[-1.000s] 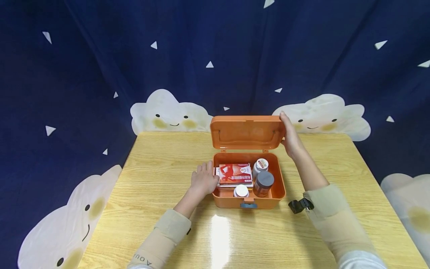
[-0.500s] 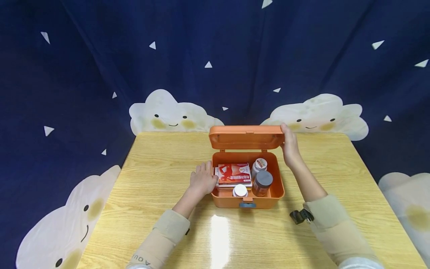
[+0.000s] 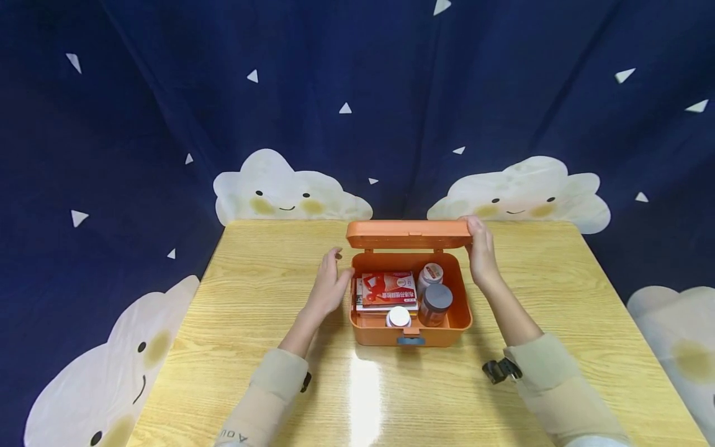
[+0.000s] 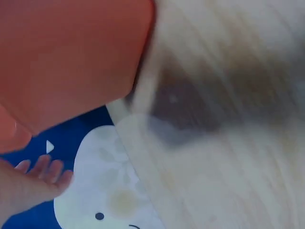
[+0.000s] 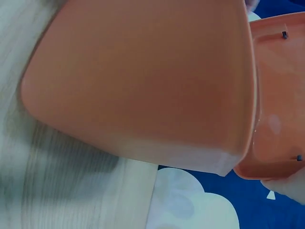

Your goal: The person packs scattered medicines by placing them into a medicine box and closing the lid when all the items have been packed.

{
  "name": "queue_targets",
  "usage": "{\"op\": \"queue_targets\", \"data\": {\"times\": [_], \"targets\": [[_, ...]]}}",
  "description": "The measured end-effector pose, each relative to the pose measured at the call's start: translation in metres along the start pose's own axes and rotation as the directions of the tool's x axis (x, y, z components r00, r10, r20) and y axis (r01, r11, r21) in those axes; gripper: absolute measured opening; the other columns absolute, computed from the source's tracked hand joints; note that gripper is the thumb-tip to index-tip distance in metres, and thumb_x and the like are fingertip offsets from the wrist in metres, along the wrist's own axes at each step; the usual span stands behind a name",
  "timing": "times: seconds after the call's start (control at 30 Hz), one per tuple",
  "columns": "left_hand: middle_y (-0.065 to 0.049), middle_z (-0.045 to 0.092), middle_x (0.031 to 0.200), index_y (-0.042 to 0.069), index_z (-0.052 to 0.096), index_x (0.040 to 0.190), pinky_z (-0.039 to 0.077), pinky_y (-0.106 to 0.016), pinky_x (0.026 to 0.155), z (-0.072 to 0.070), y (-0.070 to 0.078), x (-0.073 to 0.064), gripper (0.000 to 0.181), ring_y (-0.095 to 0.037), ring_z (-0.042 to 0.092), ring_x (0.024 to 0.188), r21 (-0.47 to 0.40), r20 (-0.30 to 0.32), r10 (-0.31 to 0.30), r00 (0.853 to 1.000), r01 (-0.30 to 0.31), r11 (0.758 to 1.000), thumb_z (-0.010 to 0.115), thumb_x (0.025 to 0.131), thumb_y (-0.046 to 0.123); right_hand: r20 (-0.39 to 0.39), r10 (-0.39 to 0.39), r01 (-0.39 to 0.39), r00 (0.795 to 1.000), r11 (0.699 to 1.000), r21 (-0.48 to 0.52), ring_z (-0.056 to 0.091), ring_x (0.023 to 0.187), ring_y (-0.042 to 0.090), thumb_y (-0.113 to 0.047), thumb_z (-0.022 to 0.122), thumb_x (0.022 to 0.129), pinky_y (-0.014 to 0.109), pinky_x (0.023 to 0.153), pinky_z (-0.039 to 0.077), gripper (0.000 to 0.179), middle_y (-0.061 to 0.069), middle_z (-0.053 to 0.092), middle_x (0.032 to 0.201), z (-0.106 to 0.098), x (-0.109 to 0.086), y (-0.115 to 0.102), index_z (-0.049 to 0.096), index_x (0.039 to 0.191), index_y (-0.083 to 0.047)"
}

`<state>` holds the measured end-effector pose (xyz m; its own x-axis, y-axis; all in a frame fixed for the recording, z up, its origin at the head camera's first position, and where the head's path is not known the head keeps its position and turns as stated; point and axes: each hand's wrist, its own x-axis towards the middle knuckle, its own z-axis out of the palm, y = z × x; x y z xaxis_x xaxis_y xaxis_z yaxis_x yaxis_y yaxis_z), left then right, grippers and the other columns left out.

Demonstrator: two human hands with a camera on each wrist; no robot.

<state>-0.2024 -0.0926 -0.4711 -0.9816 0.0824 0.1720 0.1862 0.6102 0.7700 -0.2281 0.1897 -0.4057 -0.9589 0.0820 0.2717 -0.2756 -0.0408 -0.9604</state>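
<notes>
An orange storage box [image 3: 374, 337] sits on the table, its hinged lid [image 3: 409, 234] tilted partway over the opening. My right hand [image 3: 481, 254] holds the lid by its right end; in the right wrist view that hand [image 5: 289, 187] shows at the lid's edge. Beside the box's left wall is my left hand [image 3: 328, 287], fingers extended and thumb near the rim, holding nothing. Inside lie a red-and-white medicine carton [image 3: 389, 288] on other flat packs, a white-capped bottle [image 3: 399, 317], a grey-capped jar [image 3: 436, 304] and another white bottle [image 3: 431, 274]. A blue latch [image 3: 410, 341] is on the front.
The wooden table [image 3: 251, 261] extends around the box on all sides. Behind it hangs a dark blue curtain [image 3: 313, 56] printed with white clouds and triangles. A black strap [image 3: 501, 370] dangles from the right sleeve.
The lid has swung down toward the box, with my right hand lowering along with it. My left hand has come off the left rim and moved slightly left and back, its fingers spreading.
</notes>
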Motion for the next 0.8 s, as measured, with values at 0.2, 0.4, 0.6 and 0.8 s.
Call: {"op": "queue_targets", "data": {"times": [0.2,0.4,0.6,0.8], "targets": [[-0.023,0.042,0.129,-0.005,0.036,0.132,0.028,-0.047,0.102,-0.018,0.017,0.014,0.043,-0.035,0.035,0.122,-0.413,-0.173,0.067,0.983,-0.135,0.901,0.033,0.095,0.018,-0.005,-0.04,0.04,0.999,0.999,0.017,0.046,0.086,0.011,-0.027,0.034,0.094,0.025,0.082,0.037,0.024,-0.005,0.051,0.09,0.0,-0.004,0.004,0.056,0.088,-0.019],[-0.023,0.041,0.133,-0.007,0.042,0.129,0.023,-0.049,0.104,-0.025,0.042,0.02,0.044,-0.034,0.033,0.125,-0.585,-0.15,0.091,0.985,-0.162,0.795,0.028,0.096,0.018,-0.006,-0.135,0.135,0.991,0.986,0.094,0.049,0.087,0.012,-0.023,0.034,0.093,0.023,0.083,0.037,0.024,-0.002,0.054,0.092,0.0,-0.01,0.01,0.056,0.089,-0.014],[-0.024,0.043,0.127,-0.007,0.044,0.124,0.032,-0.04,0.096,-0.023,0.057,0.02,0.043,-0.031,0.042,0.112,-0.538,-0.067,0.076,0.995,-0.1,0.837,0.035,0.094,0.023,0.015,-0.18,0.176,0.984,0.976,0.128,0.053,0.089,0.013,-0.017,0.031,0.092,0.023,0.085,0.039,0.027,0.001,0.057,0.091,0.0,-0.015,0.014,0.053,0.092,-0.002],[-0.023,0.045,0.117,-0.008,0.048,0.115,0.035,-0.038,0.093,-0.017,0.058,0.016,0.043,-0.03,0.043,0.105,-0.493,-0.059,0.084,0.995,-0.102,0.864,0.04,0.092,0.027,0.046,-0.237,0.229,0.97,0.964,0.138,0.053,0.092,0.014,-0.016,0.03,0.092,0.021,0.084,0.039,0.039,0.006,0.058,0.096,-0.001,-0.022,0.019,0.04,0.098,0.021]]}}
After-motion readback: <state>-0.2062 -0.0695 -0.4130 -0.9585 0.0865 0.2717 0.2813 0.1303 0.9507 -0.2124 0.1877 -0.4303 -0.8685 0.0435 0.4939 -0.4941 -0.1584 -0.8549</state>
